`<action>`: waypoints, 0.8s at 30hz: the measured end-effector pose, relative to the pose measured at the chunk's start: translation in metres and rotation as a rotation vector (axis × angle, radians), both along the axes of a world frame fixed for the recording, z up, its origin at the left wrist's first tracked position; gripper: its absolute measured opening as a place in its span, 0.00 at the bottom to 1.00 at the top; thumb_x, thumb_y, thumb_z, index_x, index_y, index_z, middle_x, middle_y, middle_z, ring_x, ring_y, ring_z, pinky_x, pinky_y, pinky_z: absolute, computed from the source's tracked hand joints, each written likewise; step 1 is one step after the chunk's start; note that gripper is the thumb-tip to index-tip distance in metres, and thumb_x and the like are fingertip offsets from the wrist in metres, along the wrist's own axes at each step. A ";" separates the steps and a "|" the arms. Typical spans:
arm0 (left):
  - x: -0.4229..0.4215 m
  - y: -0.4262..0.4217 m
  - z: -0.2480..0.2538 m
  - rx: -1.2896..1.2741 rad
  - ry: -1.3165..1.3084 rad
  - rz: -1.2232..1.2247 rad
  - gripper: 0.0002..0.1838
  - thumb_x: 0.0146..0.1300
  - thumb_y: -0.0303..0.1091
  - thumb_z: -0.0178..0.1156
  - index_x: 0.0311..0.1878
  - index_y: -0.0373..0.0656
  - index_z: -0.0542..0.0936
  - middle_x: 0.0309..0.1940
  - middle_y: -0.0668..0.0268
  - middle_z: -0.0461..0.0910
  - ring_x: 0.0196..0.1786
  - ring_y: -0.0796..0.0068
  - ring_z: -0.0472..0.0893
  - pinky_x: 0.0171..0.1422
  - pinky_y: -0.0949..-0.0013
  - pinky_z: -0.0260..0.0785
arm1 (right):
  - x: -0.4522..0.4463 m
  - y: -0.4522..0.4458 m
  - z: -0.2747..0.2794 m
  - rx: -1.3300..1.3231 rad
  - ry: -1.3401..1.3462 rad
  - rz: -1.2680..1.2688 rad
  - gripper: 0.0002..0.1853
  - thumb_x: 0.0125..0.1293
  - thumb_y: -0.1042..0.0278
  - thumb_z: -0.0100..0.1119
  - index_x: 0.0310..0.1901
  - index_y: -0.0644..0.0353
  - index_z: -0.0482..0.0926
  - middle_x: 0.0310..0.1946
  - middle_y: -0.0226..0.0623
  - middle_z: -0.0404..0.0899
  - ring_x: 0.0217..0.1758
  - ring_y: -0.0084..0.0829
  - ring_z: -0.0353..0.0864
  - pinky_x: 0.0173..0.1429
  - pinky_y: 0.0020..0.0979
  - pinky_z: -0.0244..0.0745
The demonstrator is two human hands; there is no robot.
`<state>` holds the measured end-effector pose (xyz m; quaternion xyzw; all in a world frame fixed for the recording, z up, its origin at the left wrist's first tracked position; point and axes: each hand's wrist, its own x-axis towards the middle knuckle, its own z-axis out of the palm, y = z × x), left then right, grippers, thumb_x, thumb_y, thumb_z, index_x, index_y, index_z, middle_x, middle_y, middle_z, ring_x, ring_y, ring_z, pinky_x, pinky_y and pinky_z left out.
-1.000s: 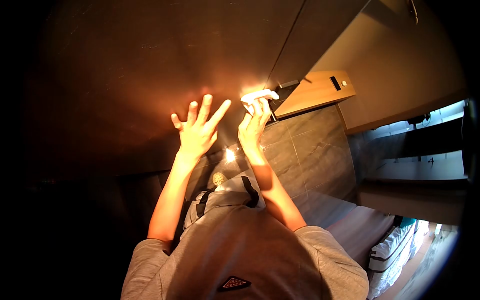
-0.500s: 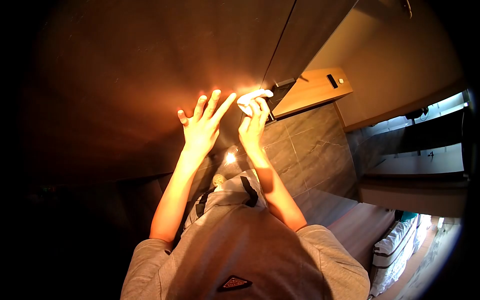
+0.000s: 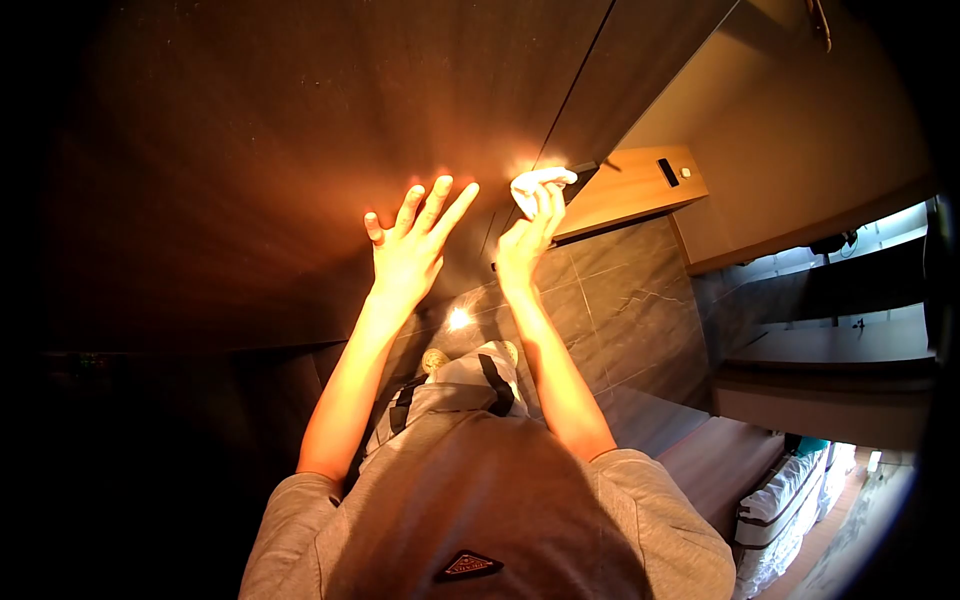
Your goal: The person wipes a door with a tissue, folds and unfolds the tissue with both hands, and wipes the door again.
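A large dark panel (image 3: 270, 150) with a narrow vertical seam fills the upper left. My left hand (image 3: 408, 255) is spread, its fingertips at the panel's surface, and holds nothing. To its right, my right hand (image 3: 532, 232) grips a folded white cloth (image 3: 540, 188) against the panel near its right edge, beside a dark fitting. The fingertips behind the cloth are partly hidden. Strong light makes both hands and the cloth glare.
A wooden ledge (image 3: 640, 188) with a small black item (image 3: 668, 172) and a white knob-like piece juts out at right. Below lies a tiled floor (image 3: 640, 300) with a bright reflection (image 3: 458, 319). Plastic-wrapped items (image 3: 780, 520) stand at lower right.
My right hand has moved right and slightly up with the cloth, after being closer to my left hand. My left hand has shifted a little right and up since the first frame.
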<state>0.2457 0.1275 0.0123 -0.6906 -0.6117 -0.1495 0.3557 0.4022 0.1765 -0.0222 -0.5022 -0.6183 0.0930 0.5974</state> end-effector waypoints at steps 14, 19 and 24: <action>-0.001 -0.001 -0.006 -0.017 -0.112 -0.036 0.48 0.53 0.23 0.58 0.77 0.74 0.60 0.80 0.79 0.52 0.84 0.71 0.40 0.76 0.38 0.07 | -0.003 -0.017 -0.026 0.068 -0.174 0.233 0.32 0.58 0.92 0.42 0.67 0.64 0.70 0.68 0.55 0.64 0.73 0.54 0.63 0.76 0.46 0.60; -0.001 -0.006 0.002 -0.091 -0.112 -0.039 0.48 0.52 0.22 0.58 0.77 0.75 0.60 0.80 0.80 0.54 0.83 0.72 0.42 0.76 0.40 0.06 | 0.014 -0.009 -0.009 0.085 -0.150 0.174 0.32 0.54 0.92 0.44 0.62 0.66 0.76 0.65 0.54 0.69 0.70 0.54 0.68 0.75 0.48 0.61; 0.000 -0.003 0.002 -0.065 -0.122 -0.024 0.50 0.51 0.22 0.59 0.77 0.76 0.60 0.79 0.81 0.55 0.82 0.74 0.46 0.76 0.41 0.06 | -0.012 -0.032 -0.020 0.032 -0.259 0.299 0.29 0.56 0.89 0.49 0.61 0.62 0.77 0.64 0.54 0.71 0.70 0.54 0.68 0.74 0.47 0.65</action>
